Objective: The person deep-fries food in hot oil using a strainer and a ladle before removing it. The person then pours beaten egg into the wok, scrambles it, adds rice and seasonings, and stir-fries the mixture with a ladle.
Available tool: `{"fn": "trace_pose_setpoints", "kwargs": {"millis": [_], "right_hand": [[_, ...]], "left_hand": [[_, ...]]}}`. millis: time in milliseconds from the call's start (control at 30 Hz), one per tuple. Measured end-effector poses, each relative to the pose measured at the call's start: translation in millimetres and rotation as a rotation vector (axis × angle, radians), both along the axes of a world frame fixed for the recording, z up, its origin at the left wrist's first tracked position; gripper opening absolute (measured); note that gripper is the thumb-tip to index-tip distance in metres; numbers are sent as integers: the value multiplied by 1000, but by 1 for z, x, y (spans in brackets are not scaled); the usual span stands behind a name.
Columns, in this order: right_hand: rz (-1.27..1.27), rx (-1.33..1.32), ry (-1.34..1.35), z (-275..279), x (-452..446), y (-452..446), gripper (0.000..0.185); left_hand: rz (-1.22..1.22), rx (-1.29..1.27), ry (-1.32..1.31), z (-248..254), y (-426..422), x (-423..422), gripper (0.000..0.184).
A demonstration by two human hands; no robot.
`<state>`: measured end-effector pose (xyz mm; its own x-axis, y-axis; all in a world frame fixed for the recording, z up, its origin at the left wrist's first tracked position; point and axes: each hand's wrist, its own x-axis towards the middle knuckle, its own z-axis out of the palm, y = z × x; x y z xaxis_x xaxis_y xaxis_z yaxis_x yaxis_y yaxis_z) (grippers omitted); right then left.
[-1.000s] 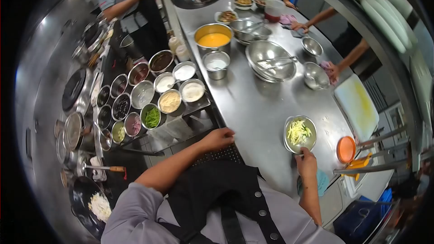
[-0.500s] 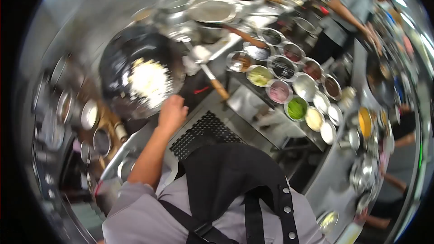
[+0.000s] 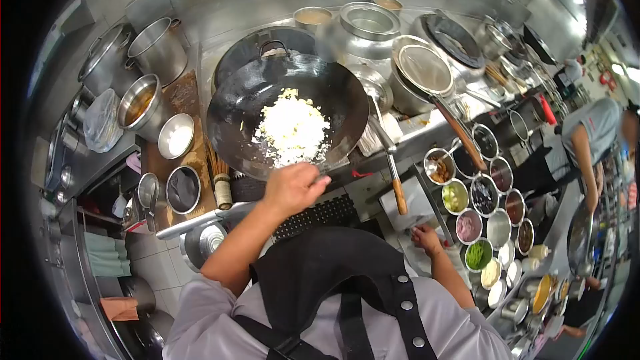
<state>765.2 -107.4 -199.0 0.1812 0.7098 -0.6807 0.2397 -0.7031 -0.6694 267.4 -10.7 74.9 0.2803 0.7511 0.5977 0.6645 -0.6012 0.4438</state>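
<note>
My left hand (image 3: 293, 190) is closed at the near edge of a large black wok (image 3: 233, 113), its fingers curled against the rim. In the wok lies a heap of white rice with yellowish bits (image 3: 293, 123), glaring under the light. My right hand (image 3: 427, 239) is low beside the counter, fingers curled; whether anything is in them is hidden. Just up and left of it, a wooden-handled ladle (image 3: 398, 187) leans with its head up by the wok, apart from both hands.
Right of me are several bowls of ingredients, including chopped greens (image 3: 479, 255). A strainer (image 3: 425, 69) rests on a pot behind. Left stand a soup pot (image 3: 143, 110), a white bowl (image 3: 176, 136) and a bamboo brush (image 3: 221, 187). A co-worker (image 3: 593, 133) stands at far right.
My view has swung, so the wok appears farther right and more level. My right hand has come into sight. My left hand stays at the wok's near rim.
</note>
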Motion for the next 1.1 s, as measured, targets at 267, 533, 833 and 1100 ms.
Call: {"fn": "trace_pose_setpoints", "kwargs": {"millis": [267, 533, 833, 1100], "right_hand": [[517, 278, -109, -60, -70, 211, 35], [1179, 587, -439, -139, -142, 292, 44], [823, 213, -384, -119, -111, 275, 29], [88, 34, 724, 119, -94, 159, 45]], "left_hand": [[347, 85, 140, -16, 141, -17, 20], [549, -104, 216, -35, 216, -26, 33], [500, -14, 215, -44, 221, -28, 36], [440, -75, 178, -35, 214, -45, 36]]}}
